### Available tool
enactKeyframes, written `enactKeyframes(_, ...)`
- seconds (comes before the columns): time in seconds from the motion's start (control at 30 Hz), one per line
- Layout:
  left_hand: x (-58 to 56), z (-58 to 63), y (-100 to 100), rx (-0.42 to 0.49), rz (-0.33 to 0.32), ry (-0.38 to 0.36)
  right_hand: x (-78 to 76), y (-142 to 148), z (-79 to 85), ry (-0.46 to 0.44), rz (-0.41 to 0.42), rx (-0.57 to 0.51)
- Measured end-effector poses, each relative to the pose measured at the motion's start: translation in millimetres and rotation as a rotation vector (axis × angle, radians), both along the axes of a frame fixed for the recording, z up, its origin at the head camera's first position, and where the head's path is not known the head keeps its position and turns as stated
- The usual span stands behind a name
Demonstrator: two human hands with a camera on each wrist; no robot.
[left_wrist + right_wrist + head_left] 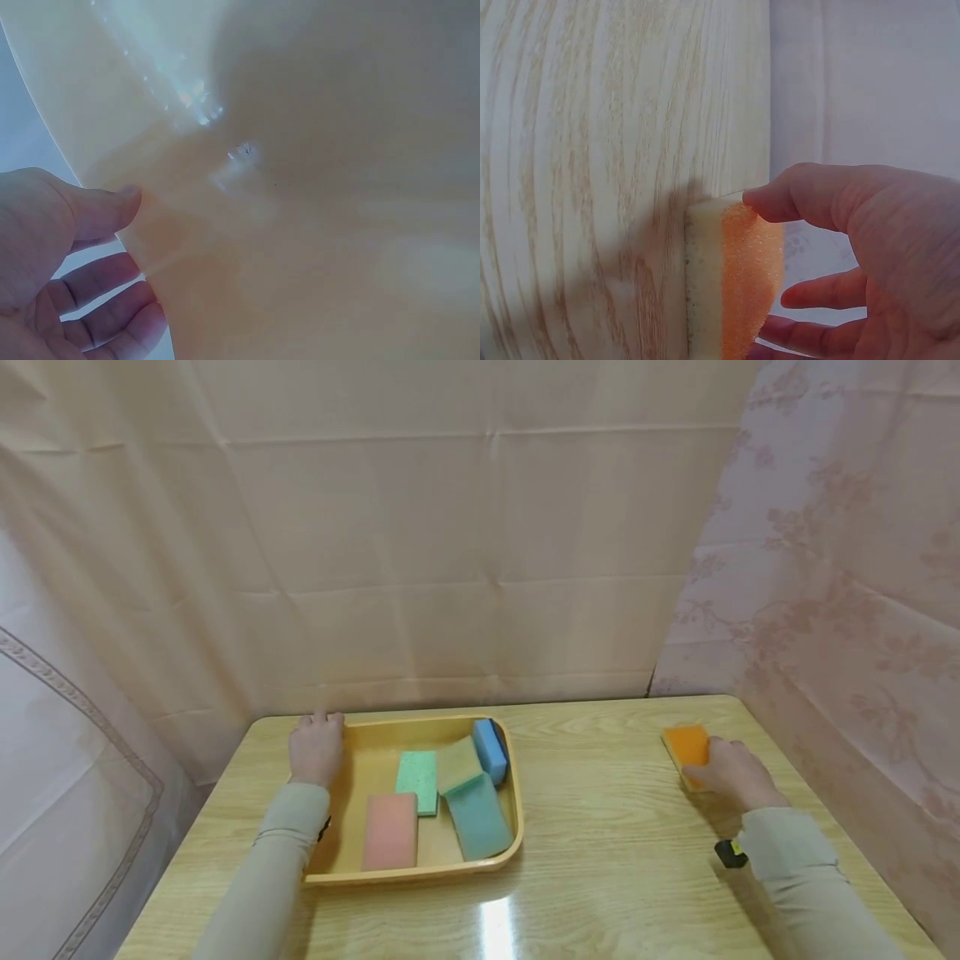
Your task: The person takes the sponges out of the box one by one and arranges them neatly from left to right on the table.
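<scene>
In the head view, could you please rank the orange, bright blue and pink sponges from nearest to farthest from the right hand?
1. Orange sponge: at the right hand, on the table's right side.
2. Bright blue sponge: by the tray's right end.
3. Pink sponge: near the tray's front, farther left.

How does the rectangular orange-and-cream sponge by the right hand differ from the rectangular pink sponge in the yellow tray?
Colour: the orange-and-cream sponge has an orange face over a pale layer; the pink sponge shows pink.
Place: the orange-and-cream sponge is to the right of the yellow tray; the pink sponge lies inside it.
Contact: the right hand touches the orange-and-cream sponge; no hand touches the pink sponge.
Shared: both are block-shaped.
</scene>
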State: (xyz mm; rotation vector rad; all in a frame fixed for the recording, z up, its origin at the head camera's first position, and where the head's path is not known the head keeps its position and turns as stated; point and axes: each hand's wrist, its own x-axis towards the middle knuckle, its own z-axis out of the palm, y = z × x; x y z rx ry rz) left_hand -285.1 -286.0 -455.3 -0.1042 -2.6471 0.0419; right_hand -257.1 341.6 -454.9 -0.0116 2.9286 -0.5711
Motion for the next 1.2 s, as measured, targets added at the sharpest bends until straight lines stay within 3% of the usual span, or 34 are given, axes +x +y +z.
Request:
enactKeyframes(0.63,-3.0,-3.8,-1.5,0.009,0.01,-0.024,1.6,-5.2,3.5,-0.027,-0.027,0.007)
enactKeyframes(1.2,-2.4,-4.7,-1.4,-0.014,0.0,0.017,3.6,-5.4,0.9,-0.025,-0.043,0.008)
